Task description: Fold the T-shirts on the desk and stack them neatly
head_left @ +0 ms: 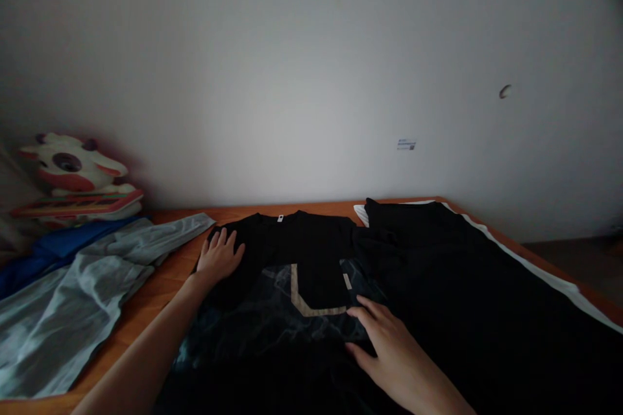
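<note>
A black T-shirt [277, 285] lies spread face up in front of me, its collar toward the wall. Across its chest runs a dark marbled print with a beige-edged black patch. My left hand [220, 254] rests flat on the shirt's left shoulder or sleeve, fingers spread. Over the right side of the chest, beside the patch's lower corner, my right hand [377, 334] touches the fabric with thumb and fingers apart. No cloth is visibly pinched in either hand. The lower part of the shirt fades into darkness.
More black clothing [452, 285] lies to the right, over a white cloth [574, 293]. On the left are grey garments [92, 298], a blue cloth [63, 246] and a cow-shaped toy keyboard [80, 175]. The wooden tabletop [168, 272] meets a pale wall [292, 78].
</note>
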Demonstrator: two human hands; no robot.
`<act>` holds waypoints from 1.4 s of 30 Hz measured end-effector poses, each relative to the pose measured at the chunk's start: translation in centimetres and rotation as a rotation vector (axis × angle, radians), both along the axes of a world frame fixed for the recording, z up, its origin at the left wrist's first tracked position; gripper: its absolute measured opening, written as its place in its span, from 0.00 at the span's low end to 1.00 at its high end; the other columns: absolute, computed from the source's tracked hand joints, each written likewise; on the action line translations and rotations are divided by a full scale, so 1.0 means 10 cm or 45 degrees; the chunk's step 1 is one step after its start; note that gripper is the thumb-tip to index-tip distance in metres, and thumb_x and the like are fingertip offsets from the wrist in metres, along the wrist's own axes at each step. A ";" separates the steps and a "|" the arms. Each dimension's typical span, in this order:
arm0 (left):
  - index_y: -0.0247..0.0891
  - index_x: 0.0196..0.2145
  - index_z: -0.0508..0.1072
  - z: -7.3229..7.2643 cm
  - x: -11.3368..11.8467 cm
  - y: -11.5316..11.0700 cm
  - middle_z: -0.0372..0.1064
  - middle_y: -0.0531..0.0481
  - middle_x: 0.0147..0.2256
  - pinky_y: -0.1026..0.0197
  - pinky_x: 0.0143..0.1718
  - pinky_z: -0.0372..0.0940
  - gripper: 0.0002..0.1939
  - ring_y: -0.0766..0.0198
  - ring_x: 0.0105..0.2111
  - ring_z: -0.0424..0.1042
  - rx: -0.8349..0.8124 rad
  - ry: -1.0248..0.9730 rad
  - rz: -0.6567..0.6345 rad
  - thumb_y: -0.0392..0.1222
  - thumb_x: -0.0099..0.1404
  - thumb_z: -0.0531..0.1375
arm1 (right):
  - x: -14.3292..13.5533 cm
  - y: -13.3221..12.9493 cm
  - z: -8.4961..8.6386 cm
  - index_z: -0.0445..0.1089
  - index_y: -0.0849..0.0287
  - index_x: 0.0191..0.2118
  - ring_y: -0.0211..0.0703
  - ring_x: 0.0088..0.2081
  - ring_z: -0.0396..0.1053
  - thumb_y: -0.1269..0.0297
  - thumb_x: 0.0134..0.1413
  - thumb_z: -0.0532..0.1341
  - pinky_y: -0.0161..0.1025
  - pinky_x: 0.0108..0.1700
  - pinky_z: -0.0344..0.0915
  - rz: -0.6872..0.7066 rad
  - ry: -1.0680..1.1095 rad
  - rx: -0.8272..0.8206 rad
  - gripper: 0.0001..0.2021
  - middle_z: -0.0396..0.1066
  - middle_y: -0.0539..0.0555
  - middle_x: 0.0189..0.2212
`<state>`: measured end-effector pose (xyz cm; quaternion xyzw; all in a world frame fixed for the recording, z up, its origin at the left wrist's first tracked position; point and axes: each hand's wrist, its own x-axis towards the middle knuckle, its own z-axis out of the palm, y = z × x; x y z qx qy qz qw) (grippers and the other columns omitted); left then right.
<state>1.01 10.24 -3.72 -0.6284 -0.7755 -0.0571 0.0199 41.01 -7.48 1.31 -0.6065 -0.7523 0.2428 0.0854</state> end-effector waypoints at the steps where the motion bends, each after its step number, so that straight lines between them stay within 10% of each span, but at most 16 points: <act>1: 0.35 0.69 0.59 -0.02 0.03 -0.01 0.49 0.34 0.71 0.36 0.67 0.46 0.38 0.40 0.71 0.47 -0.003 -0.001 -0.038 0.59 0.69 0.45 | -0.01 0.00 0.01 0.68 0.57 0.64 0.55 0.69 0.55 0.60 0.62 0.60 0.51 0.70 0.54 0.005 -0.014 -0.013 0.25 0.57 0.60 0.69; 16: 0.39 0.62 0.69 0.06 0.45 -0.52 0.59 0.41 0.68 0.46 0.68 0.53 0.30 0.51 0.68 0.58 0.095 -0.083 -0.442 0.56 0.71 0.46 | -0.09 -0.04 0.22 0.65 0.59 0.66 0.56 0.71 0.52 0.62 0.62 0.60 0.51 0.71 0.51 0.001 -0.080 -0.102 0.27 0.53 0.61 0.71; 21: 0.38 0.58 0.72 0.04 0.23 -0.72 0.60 0.41 0.67 0.51 0.66 0.57 0.29 0.53 0.64 0.65 0.175 -0.194 -0.406 0.55 0.70 0.46 | -0.08 -0.04 0.24 0.64 0.60 0.67 0.56 0.71 0.51 0.62 0.63 0.59 0.51 0.71 0.51 0.006 -0.077 -0.119 0.27 0.52 0.62 0.71; 28: 0.42 0.68 0.61 -0.10 -0.14 -0.98 0.53 0.42 0.70 0.40 0.69 0.47 0.34 0.47 0.71 0.49 0.032 0.061 -0.264 0.57 0.68 0.49 | -0.16 -0.10 0.23 0.63 0.62 0.67 0.56 0.71 0.50 0.64 0.63 0.59 0.51 0.71 0.50 0.040 -0.101 -0.101 0.28 0.52 0.64 0.71; 38: 0.37 0.58 0.73 0.27 0.05 -1.44 0.71 0.40 0.60 0.47 0.63 0.63 0.29 0.51 0.60 0.70 0.027 -0.040 -0.528 0.54 0.70 0.48 | -0.20 -0.12 0.23 0.63 0.64 0.67 0.57 0.71 0.50 0.65 0.62 0.60 0.51 0.71 0.50 0.034 -0.045 -0.078 0.28 0.52 0.67 0.71; 42: 0.42 0.55 0.76 0.20 0.09 -1.75 0.74 0.45 0.58 0.49 0.60 0.68 0.25 0.51 0.58 0.73 0.074 -0.013 -0.536 0.53 0.68 0.51 | -0.18 -0.12 0.22 0.64 0.63 0.66 0.57 0.71 0.50 0.65 0.61 0.61 0.52 0.71 0.50 0.026 -0.023 -0.074 0.28 0.53 0.67 0.70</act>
